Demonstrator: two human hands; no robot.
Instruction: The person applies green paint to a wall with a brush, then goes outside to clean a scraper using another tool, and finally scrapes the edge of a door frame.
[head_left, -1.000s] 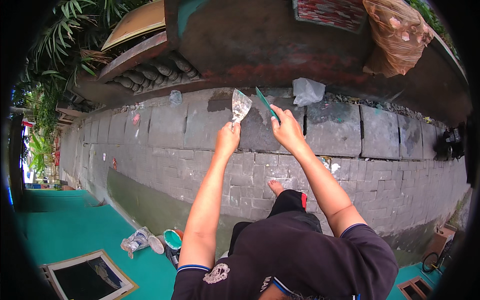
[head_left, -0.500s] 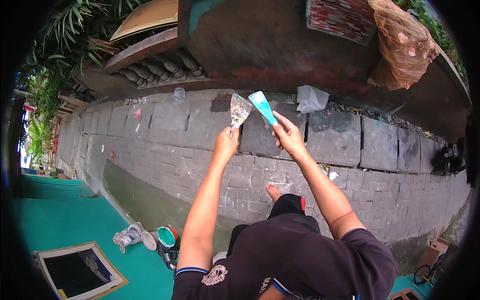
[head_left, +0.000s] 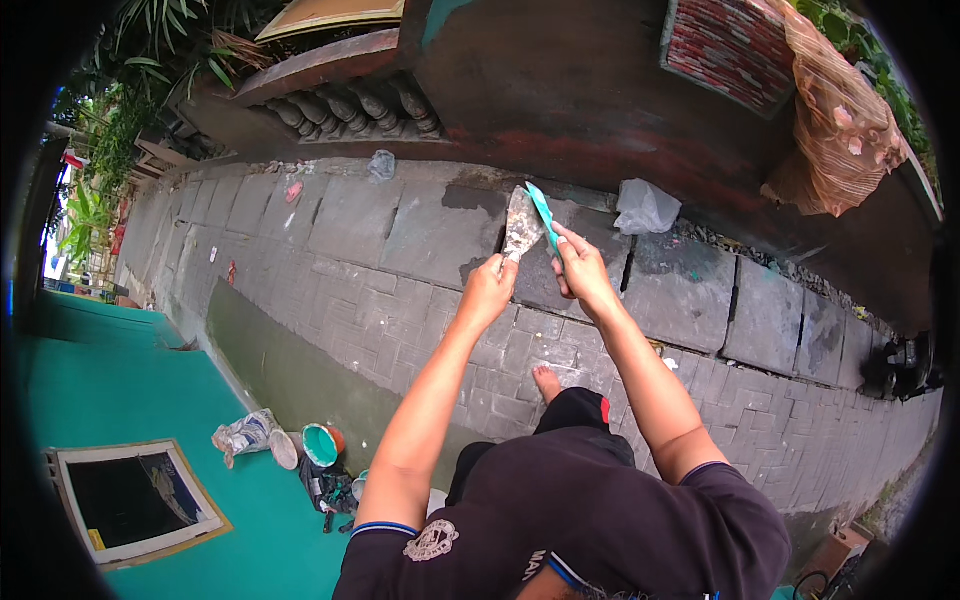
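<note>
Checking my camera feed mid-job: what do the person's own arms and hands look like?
The left hand and right hand are bare, with no gloves or wristwatches visible. The forearms are uncovered too. Above them, the left sleeve and right sleeve are short and dark, with blue trim at the edges.
</note>
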